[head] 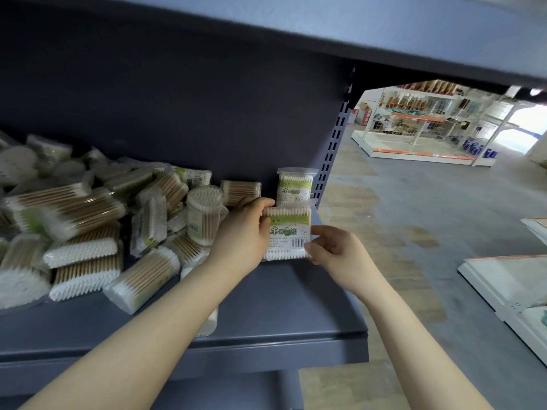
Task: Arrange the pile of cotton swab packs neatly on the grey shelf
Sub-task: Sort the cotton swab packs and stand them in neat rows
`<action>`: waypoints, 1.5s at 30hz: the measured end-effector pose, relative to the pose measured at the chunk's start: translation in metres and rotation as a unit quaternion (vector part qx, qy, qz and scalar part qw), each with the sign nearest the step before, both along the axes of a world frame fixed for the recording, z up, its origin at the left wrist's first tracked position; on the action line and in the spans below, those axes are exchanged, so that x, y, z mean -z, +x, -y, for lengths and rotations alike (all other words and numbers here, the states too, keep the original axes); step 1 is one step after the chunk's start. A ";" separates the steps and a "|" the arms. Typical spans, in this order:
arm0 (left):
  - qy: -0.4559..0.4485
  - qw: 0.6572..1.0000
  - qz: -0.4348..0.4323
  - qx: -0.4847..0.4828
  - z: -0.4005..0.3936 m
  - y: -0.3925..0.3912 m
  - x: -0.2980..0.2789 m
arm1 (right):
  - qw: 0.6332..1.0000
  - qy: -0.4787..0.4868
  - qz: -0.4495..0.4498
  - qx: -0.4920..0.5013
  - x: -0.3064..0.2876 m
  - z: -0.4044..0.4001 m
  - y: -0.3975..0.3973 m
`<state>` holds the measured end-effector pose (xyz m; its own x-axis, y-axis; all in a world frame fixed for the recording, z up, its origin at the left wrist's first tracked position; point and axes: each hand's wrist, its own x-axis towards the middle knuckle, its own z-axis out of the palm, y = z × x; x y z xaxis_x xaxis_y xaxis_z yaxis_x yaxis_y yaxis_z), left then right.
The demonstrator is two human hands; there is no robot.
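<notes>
A cotton swab pack [288, 233] with a green and white label stands upright near the right end of the grey shelf [296, 309]. My left hand [244, 232] grips its left side and my right hand [334, 247] holds its lower right corner. Right behind it a second labelled pack [294, 186] stands upright against the shelf's back panel. A loose pile of cotton swab packs [88, 226] covers the left and middle of the shelf, lying at all angles. One round tub of swabs [204, 214] stands upright beside my left hand.
The upper shelf board [325, 34] hangs low overhead. A slotted upright post [331, 149] marks the shelf's right end. Beyond it lies concrete floor [414, 217], white store shelving [429, 128] far off and white shelf boards [509, 285] on the floor at right.
</notes>
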<state>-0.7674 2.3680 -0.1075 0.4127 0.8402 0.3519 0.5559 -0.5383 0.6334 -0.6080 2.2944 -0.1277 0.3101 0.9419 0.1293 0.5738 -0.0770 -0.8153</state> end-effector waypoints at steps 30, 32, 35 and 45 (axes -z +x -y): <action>0.073 0.962 -0.262 -0.029 -0.030 0.025 0.003 | 0.996 0.061 0.011 0.061 0.014 -0.069 0.048; 0.065 0.960 -0.272 -0.027 -0.034 0.029 0.004 | 0.995 0.068 0.029 0.068 0.015 -0.078 0.051; 0.057 0.961 -0.269 -0.033 -0.039 0.032 0.006 | 0.992 0.074 0.059 0.087 0.017 -0.088 0.052; 0.048 0.958 -0.279 -0.041 -0.051 0.045 0.011 | 0.988 0.073 0.065 0.121 0.033 -0.103 0.054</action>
<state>-0.7228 2.4191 -0.1187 0.4938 0.8522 0.1732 0.8361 -0.5200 0.1747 -0.5541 2.3973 -0.1602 0.4951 0.8107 0.3125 0.6544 -0.1114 -0.7479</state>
